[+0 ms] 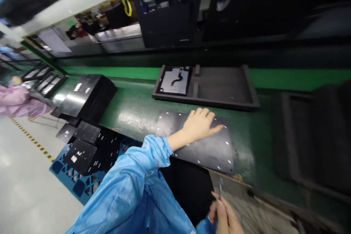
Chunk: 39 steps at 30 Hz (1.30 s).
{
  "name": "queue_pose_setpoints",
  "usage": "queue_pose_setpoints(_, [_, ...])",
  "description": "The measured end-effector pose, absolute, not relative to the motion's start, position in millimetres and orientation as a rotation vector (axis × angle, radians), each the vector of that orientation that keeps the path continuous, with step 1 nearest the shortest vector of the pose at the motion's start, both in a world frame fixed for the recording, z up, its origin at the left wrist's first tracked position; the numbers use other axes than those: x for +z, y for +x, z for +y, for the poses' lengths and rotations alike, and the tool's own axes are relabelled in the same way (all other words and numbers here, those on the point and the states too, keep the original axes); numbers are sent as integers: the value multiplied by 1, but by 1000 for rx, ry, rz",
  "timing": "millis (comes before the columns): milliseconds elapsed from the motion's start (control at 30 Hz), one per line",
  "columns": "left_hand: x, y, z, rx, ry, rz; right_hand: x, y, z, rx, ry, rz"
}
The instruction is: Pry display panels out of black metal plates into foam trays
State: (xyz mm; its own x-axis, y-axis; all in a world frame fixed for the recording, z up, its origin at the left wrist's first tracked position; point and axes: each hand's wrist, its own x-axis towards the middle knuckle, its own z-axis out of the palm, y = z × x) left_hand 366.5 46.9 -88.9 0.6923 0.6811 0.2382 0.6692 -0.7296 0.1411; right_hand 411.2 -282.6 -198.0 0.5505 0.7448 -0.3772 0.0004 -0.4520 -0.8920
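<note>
My left hand (199, 124) lies flat with its fingers apart on a dark rectangular panel (203, 151), which has small white marks along its edges. The panel rests on the green bench top close to its front edge. Lower down, my right hand (226, 216) is closed around a thin, shiny tool (220, 186) held upright just off the bench edge. Blur hides what kind of tool it is. Behind the panel stands a dark foam tray (225, 101). In its left compartment sits a flat silver part with a black ribbon cable (175, 80).
Stacked black panels (95, 97) stand on the bench to the left. More black panels (90, 142) rest over a blue pallet (64, 180) beside the bench. Several dark foam trays (290, 128) are at the right. A person in a pink sleeve (22, 100) is at far left.
</note>
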Motion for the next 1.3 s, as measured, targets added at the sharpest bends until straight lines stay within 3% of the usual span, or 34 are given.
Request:
queue_pose_setpoints(633, [-96,366,47,415,2826,1133,-196,400,-264,1114,-1611,-516])
queue_pose_setpoints(1300, [-92,366,45,387,2849,1124,-202,396,-254,859,-1722,-522])
